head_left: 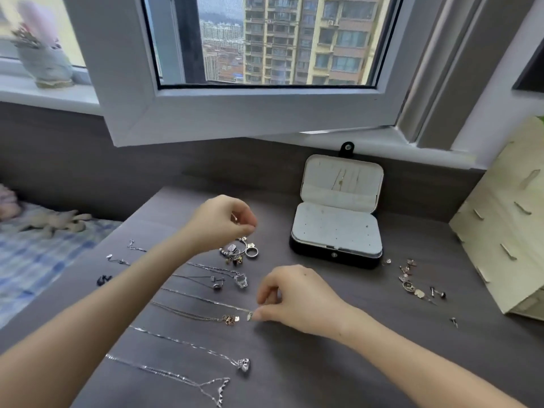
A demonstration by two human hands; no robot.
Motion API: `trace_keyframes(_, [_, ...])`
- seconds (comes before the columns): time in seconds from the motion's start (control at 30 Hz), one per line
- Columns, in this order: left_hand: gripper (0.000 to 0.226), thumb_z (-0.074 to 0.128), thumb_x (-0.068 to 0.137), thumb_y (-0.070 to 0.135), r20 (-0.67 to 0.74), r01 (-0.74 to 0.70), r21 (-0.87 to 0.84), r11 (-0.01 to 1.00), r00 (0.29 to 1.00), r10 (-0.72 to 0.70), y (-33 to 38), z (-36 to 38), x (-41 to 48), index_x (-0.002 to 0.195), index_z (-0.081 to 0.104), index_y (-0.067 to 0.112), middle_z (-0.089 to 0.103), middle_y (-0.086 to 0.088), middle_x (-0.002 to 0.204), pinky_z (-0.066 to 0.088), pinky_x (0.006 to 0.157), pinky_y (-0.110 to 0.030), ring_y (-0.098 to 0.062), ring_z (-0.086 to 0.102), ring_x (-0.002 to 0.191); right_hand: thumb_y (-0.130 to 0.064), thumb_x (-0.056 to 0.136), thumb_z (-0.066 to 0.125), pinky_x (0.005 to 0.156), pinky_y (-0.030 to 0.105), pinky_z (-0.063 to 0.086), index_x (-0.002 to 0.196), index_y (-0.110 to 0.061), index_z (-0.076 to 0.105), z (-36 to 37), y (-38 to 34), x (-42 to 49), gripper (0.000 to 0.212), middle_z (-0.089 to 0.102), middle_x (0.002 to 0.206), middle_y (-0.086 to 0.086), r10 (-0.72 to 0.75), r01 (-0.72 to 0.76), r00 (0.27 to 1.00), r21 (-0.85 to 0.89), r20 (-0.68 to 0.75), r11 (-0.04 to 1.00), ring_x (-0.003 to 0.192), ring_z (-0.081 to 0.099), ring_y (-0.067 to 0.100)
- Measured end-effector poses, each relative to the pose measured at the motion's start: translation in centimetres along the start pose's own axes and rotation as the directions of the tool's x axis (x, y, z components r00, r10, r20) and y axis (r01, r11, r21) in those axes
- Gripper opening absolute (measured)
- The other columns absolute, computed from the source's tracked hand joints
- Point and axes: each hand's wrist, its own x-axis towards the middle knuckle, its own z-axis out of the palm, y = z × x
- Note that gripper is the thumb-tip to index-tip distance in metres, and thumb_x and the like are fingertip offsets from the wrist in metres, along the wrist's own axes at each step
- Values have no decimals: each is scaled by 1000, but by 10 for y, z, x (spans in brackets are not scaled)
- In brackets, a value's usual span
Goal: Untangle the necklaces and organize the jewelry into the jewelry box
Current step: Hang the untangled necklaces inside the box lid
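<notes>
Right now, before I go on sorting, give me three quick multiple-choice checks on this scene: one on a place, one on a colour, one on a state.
1. Where does the loose cluster of small earrings and studs lie relative to the black hinged jewelry box?
A) inside it
B) on the table to its right
C) on the windowsill

2. What colour is the box's lining?
A) pale grey
B) red
C) dark green

3. What is the right hand doing?
A) resting flat
B) pressing the box lid
C) pinching the pendant end of a thin silver chain

Answers:
1 B: the cluster sits on the dark wood-grain table beside the box.
2 A: the open lid and tray show pale grey.
3 C: its fingertips close on the small pendant.
</notes>
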Motion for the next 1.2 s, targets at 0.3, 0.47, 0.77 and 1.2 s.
trace_keyframes(0.3, [16,70,82,9,212,-48,-43,998,976,56,-19,-1,-61,77,68,23,69,2,78,45,66,-24,-4,55,65,-25,93,55,80,22,35,84,-24,56,19,-3,-9,10,58,92,-5,64,-64,998,-15,-7,998,97,53,14])
trace_keyframes(0.47, [15,74,80,19,184,-161,-78,984,968,173,-15,11,-76,75,70,33,63,23,71,46,71,-24,-3,57,71,-22,91,59,56,14,35,71,-27,56,-3,-5,-12,21,57,70,-9,121,-100,990,249,-70,963,60,47,2])
trace_keyframes(0.77, [8,73,81,23,73,-359,15,933,931,357,9,19,-77,85,77,18,62,12,70,45,67,-28,-9,56,74,-26,92,57,58,20,38,75,-22,61,-32,-10,-22,18,59,75,-2,98,-73,993,297,-71,952,63,45,8])
trace_keyframes(1.2, [13,65,88,19,267,-251,136,958,941,209,28,-4,-60,83,72,10,67,6,67,52,61,-30,-12,62,60,-4,90,56,56,18,44,96,-13,65,-23,-4,-19,14,61,65,-5,142,-112,990,501,-22,858,56,52,1])
